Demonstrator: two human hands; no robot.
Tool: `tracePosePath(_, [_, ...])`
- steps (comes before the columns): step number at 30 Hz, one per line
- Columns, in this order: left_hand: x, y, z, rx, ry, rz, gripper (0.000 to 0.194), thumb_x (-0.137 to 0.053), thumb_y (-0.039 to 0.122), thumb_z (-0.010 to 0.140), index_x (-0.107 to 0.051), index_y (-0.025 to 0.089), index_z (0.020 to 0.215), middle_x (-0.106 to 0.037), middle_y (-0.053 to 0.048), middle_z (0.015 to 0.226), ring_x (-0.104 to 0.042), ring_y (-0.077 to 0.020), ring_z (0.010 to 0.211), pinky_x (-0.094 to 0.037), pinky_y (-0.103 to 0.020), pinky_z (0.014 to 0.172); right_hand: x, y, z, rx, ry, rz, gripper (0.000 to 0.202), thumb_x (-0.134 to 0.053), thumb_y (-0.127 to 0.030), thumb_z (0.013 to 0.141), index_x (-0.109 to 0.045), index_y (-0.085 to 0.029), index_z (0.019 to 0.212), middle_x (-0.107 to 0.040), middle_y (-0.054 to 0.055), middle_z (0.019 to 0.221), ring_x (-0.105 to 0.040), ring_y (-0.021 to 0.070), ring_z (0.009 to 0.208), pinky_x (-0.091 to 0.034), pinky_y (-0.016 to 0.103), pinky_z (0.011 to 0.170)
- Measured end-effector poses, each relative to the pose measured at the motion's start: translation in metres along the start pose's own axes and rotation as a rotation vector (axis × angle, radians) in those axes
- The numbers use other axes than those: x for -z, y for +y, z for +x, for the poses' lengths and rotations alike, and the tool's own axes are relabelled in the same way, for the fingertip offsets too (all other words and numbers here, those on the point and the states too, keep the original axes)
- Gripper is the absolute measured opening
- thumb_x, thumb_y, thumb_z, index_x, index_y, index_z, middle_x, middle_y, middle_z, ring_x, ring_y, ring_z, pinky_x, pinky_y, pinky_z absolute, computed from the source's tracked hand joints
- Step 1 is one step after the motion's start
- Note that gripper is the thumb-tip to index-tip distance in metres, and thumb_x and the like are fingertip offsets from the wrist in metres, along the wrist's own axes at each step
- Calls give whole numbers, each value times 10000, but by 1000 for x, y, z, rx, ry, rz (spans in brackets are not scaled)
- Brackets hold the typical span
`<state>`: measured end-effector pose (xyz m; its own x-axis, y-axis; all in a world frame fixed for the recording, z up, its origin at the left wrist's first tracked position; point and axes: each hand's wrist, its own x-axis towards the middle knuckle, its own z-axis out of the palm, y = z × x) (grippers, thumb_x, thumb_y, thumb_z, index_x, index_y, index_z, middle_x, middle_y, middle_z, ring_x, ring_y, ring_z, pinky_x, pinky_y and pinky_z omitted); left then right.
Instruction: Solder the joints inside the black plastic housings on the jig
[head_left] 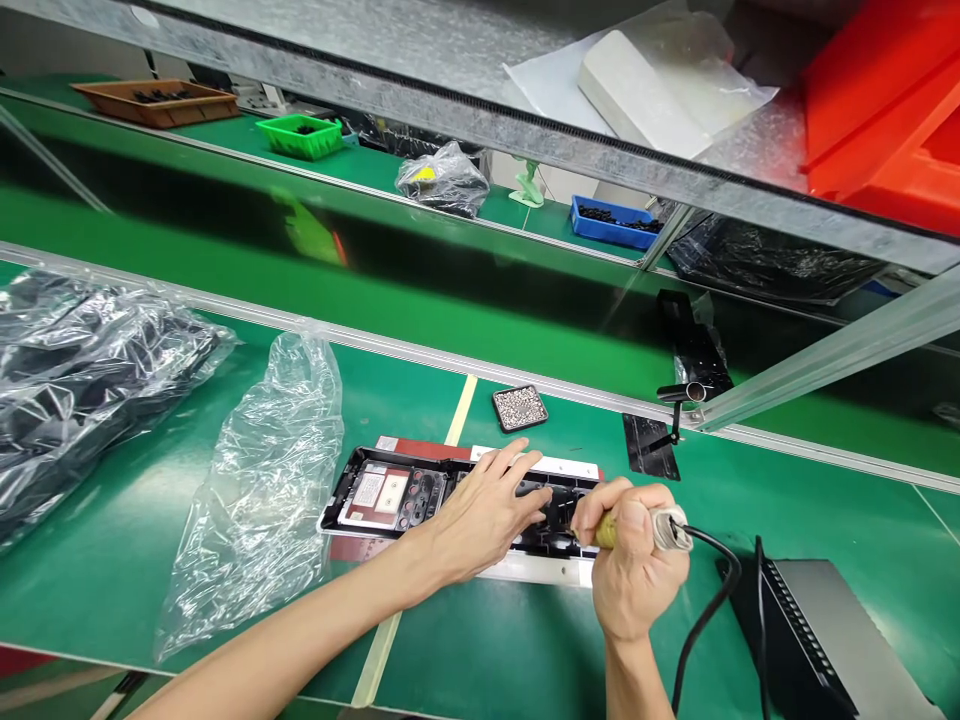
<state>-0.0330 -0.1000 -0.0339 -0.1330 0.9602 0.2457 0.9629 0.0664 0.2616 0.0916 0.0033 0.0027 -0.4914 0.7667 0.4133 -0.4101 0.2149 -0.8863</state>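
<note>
A long black plastic housing (351, 492) lies on a red and white fixture (536, 568) on the green bench. My left hand (491, 510) rests over the middle of the housing, its fingers spread and pointing right. Wrapped round a corded tool with a yellowish grip and a pale rear end (670, 528), my right hand (637, 550) is at the housing's right end. The tool points left into the housing; its tip is hard to make out. Just behind the fixture sits a small black tray (520, 408) of small metallic pieces.
Clear plastic bags (262, 480) lie at the left, the far one (90, 370) over dark parts. A black box (832, 630) and the tool's cable (709, 600) are at the lower right. A metal post (832, 350), black holder (675, 415) and overhead shelf (480, 110) stand beyond.
</note>
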Motion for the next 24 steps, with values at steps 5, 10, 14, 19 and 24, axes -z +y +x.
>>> tracePosePath(5, [5,0,0,6,-7,-8,302,-438,270,1038,-591,225,1294,-461,-161,1453,-357,-409,1425,-526,-601,960,1,0,0,2,-2,4,208,-512,-225,1005,-456,-207,806,-561,-43,612,-492,103,521,-413,282,574])
tracePosePath(10, [10,-5,-6,58,55,-51,312,-450,257,1033,-567,229,1321,-468,-167,1447,-346,-386,1423,-514,-612,993,1,-1,2,-11,1,6,208,-515,-228,1001,-459,-208,802,-558,-46,613,-490,100,510,-430,291,589])
tracePosePath(14, [15,-9,-13,75,132,-93,312,-493,240,1016,-571,207,1316,-480,-164,1440,-345,-361,1422,-477,-595,1063,-1,-2,5,-45,-31,63,313,-483,-503,988,-510,-215,869,-566,-31,646,-489,112,499,-419,276,513])
tracePosePath(19, [19,-9,-18,72,212,-155,310,-511,195,1003,-577,190,1306,-504,-159,1410,-354,-340,1407,-454,-575,1092,-5,-2,6,-60,48,-11,463,-383,-658,970,-535,-236,1085,-561,-49,570,-473,126,447,-404,264,459])
tracePosePath(24, [20,-6,-21,66,258,-225,294,-508,167,1003,-589,192,1284,-532,-136,1375,-351,-319,1396,-426,-548,1111,-7,-3,6,19,5,-39,265,-428,-447,1028,-570,-227,1069,-593,-37,597,-494,109,439,-394,242,435])
